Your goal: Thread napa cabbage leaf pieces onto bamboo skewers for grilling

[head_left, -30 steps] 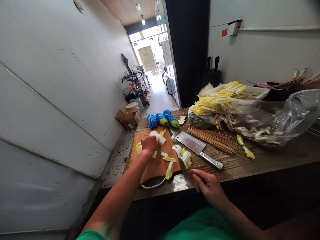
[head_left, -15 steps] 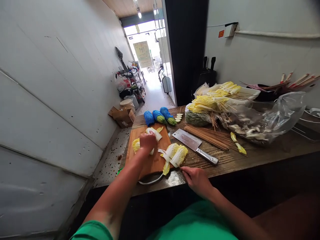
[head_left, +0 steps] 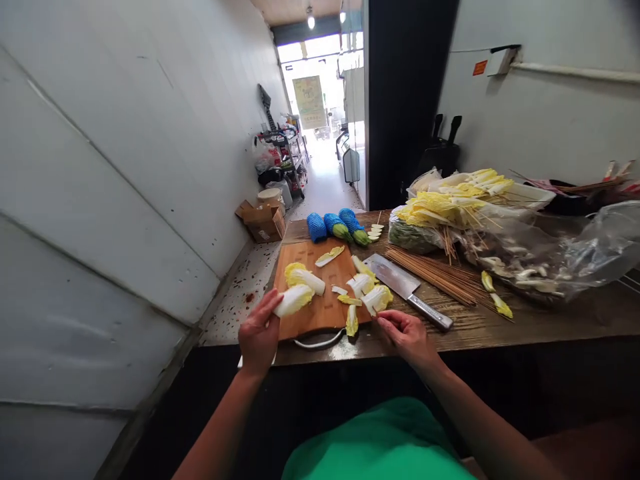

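In the head view, my left hand [head_left: 260, 333] pinches the base of a napa cabbage leaf [head_left: 295, 300] above the left side of the wooden cutting board [head_left: 325, 320]. Another cabbage leaf [head_left: 307, 279] lies just behind it on the board. My right hand [head_left: 407, 337] is closed on the near end of a thin skewer, mostly hidden by fingers and leaves. Threaded cabbage pieces [head_left: 377, 299] rest along it at the board's right edge. Small leaf scraps [head_left: 352, 321] and a yellow inner leaf [head_left: 330, 256] are scattered on the board.
A cleaver [head_left: 400, 283] lies right of the board, beside loose bamboo skewers [head_left: 435, 275]. Netted green vegetables [head_left: 340, 228] sit behind the board. Finished cabbage skewers [head_left: 450, 200] are piled at the back right, near a plastic bag of mushrooms [head_left: 535, 267]. A wall [head_left: 125, 200] runs along the left.
My left hand has drawn back from the board's middle toward its near left edge, now with a cabbage leaf. My right hand keeps hold of the skewer. The view has turned slightly left.
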Tool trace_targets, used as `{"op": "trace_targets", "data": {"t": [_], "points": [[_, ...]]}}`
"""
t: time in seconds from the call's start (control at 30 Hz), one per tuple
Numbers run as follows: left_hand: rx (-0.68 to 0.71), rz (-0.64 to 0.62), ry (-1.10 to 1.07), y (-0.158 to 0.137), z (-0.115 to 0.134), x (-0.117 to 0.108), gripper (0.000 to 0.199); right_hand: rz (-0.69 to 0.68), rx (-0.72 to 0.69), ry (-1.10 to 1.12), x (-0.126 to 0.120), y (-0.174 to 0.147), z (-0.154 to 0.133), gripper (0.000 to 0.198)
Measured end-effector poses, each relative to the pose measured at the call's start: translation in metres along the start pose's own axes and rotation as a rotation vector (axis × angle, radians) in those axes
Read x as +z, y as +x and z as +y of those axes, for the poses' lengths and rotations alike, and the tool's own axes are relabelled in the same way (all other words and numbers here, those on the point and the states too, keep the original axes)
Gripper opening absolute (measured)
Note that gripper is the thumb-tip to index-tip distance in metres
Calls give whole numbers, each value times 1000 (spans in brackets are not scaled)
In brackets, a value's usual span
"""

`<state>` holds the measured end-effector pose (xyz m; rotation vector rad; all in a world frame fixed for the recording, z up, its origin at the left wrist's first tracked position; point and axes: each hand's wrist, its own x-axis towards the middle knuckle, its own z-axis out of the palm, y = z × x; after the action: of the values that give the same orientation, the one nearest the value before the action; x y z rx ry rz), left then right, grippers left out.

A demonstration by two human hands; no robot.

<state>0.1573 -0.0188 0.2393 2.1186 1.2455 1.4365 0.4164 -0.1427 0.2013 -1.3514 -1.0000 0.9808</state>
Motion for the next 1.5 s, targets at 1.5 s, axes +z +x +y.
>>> {"op": "trace_targets", "data": {"t": [1.5], "points": [[-1318, 259, -1365, -42, 30, -8, 20, -244, -406, -477, 57, -53, -5, 21]]}}
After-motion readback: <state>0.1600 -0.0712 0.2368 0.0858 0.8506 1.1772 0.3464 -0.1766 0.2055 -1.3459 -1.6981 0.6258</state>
